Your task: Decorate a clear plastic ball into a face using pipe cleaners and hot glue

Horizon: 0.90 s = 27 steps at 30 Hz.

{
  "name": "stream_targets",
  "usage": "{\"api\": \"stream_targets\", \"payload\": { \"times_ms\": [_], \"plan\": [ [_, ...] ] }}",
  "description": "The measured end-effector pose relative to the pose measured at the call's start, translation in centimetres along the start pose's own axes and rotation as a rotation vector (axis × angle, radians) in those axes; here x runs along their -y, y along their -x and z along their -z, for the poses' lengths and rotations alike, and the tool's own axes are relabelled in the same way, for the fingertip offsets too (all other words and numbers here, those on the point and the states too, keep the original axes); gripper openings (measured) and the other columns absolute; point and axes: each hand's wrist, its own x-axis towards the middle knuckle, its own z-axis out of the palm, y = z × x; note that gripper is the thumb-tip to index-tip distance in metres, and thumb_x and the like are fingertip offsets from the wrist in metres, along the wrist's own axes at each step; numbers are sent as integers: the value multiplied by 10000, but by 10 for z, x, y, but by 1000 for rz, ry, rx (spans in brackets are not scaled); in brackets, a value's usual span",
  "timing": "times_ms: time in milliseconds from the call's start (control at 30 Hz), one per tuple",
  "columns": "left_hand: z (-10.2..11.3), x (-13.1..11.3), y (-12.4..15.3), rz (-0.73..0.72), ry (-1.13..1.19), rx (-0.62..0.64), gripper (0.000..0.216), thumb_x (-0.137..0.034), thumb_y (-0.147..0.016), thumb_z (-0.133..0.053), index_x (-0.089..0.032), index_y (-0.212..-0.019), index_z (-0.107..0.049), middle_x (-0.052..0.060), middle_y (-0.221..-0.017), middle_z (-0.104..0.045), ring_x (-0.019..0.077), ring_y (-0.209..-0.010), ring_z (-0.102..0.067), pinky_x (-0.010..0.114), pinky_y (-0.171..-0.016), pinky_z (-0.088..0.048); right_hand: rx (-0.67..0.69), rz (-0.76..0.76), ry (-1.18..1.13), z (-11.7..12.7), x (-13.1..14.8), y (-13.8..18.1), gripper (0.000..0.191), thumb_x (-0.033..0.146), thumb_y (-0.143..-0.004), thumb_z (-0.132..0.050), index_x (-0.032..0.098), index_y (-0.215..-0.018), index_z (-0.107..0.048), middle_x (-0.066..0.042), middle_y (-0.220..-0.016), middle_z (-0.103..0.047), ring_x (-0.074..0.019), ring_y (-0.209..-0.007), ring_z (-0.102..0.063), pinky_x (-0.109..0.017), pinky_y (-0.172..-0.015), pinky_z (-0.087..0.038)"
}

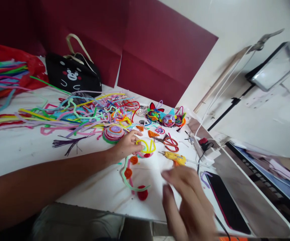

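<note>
My left hand grips a small white ball-like piece with yellow pipe cleaner looped on it and some pink and red at its lower side. My right hand, blurred by motion, is at the lower right near the table edge. Its thumb and fingers are apart and nothing shows between them. A yellow glue gun lies just beyond it, and orange-handled scissors lie behind that. Orange coils, a red coil and a mint-green pipe cleaner lie on the near side of the ball.
A tangled heap of pipe cleaners spreads over the table's left and back. Behind it stand a black bag and a red plastic bag. Finished-looking coiled balls sit at the back. A phone and power strip lie right.
</note>
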Motion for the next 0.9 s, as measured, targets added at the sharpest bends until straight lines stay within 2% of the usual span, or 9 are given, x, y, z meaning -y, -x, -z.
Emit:
{"api": "stream_targets", "payload": {
  "times_ms": [67, 133, 267, 467, 700, 900],
  "plan": [
    [0, 0, 0, -5, 5, 5, 476, -206, -623, -694, -188, -1040, -464, -55, -736, -571, 82, -518, -526, 193, -431, -390, 17, -31, 32, -19, -20, -19, 298, 108, -909, -513, 196, -1185, -578, -99, -1003, -604, -242, -923, -576, -412, -766, -481],
    [0, -1, -1, -10, 5, 8, 474, -209, -620, -694, -188, -1033, -463, -61, -721, -563, 79, -510, -518, 193, -432, -391, 131, -16, 125, -35, -39, -29, 294, 110, -904, -511, 175, -1178, -594, -104, -973, -606, -239, -882, -549, -393, -730, -457],
    [0, -1, -1, -14, 1, 4, 463, -195, -613, -683, -190, -1021, -464, -72, -704, -552, 64, -479, -489, 190, -426, -380, 248, 43, 272, -56, -61, -29, 289, 127, -912, -488, 148, -1169, -621, -112, -980, -615, -230, -833, -498, -377, -699, -405],
    [0, 0, -1, -17, 2, 0, 459, -209, -610, -678, -194, -1015, -463, -75, -700, -556, 60, -457, -474, 194, -428, -371, 239, 124, 367, -66, -65, -22, 324, 136, -927, -473, 142, -1228, -592, -124, -1021, -614, -237, -849, -480, -396, -724, -384],
    [0, 0, 0, -27, -5, 13, 472, -230, -619, -684, -198, -1034, -462, -57, -731, -564, 93, -548, -532, 194, -447, -391, 268, 141, 432, -68, -67, -21, 358, 126, -918, -488, 143, -1267, -567, -121, -1058, -616, -244, -878, -470, -427, -805, -370],
    [0, -1, 1, -35, -8, 9, 468, -222, -622, -671, -189, -1035, -453, -66, -701, -546, 85, -531, -503, 196, -450, -382, 260, 152, 440, -68, -65, -19, 376, 106, -910, -470, 135, -1276, -555, -123, -1033, -615, -242, -857, -463, -423, -788, -363]
  ]
}}
